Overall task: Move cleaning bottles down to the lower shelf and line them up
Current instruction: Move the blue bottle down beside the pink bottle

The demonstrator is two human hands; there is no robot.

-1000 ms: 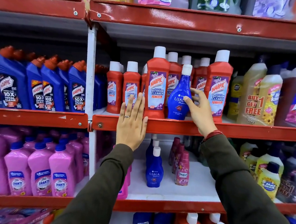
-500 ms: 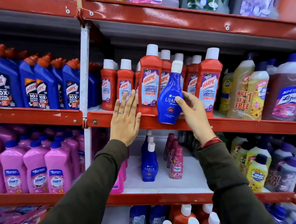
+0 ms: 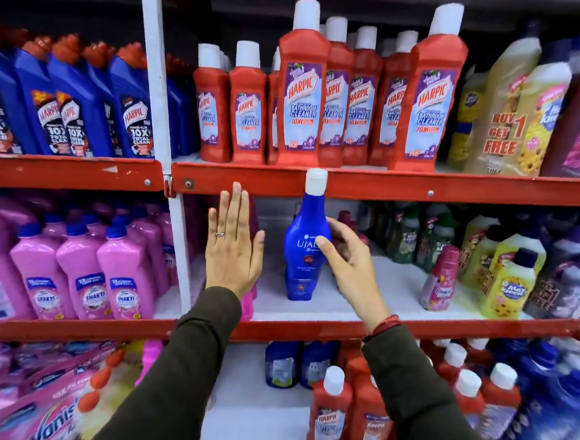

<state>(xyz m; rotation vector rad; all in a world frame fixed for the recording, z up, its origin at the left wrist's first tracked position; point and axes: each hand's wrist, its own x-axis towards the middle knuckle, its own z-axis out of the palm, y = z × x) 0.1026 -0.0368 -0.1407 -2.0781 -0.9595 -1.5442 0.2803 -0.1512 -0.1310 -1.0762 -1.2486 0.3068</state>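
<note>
My right hand (image 3: 349,263) grips a blue Ujala bottle (image 3: 303,248) with a white cap, holding it upright at the front of the lower shelf (image 3: 326,311). The bottle's base is at or just above the white shelf surface; its cap overlaps the red rail of the upper shelf (image 3: 455,190). My left hand (image 3: 233,246) is flat with fingers together, just left of the bottle and not touching it. Any other Ujala bottles behind it are hidden by the held one.
Red Harpic bathroom cleaner bottles (image 3: 301,93) fill the upper shelf. Small pink Comfort bottles (image 3: 440,280) and yellow Max Kleen bottles (image 3: 510,286) stand right on the lower shelf. Pink Shakti bottles (image 3: 82,267) sit beyond the white post (image 3: 159,107). More bottles crowd the bottom shelf.
My right hand has brought the blue bottle down from the upper shelf to the lower shelf. My left hand dropped from the upper rail to beside it. The camera tilted downward.
</note>
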